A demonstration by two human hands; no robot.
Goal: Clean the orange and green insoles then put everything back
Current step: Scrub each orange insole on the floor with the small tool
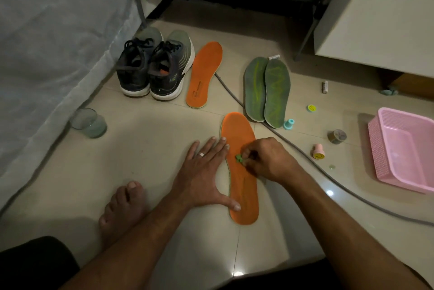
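Scrubbing the near orange insole: left hand lies flat, pinning it; right hand pinches a green pad. Next, probably the green insoles beyond.

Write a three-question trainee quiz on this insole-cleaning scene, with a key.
1. True or false: the left hand lies flat, with its fingers and thumb on the near orange insole.
2. What does the right hand pinch against that insole? A) a small green piece B) a glass C) a battery
3. Fill in: the two green insoles lie side by side on the ____, left of the pink basket.

Key: 1 true; 2 A; 3 floor.
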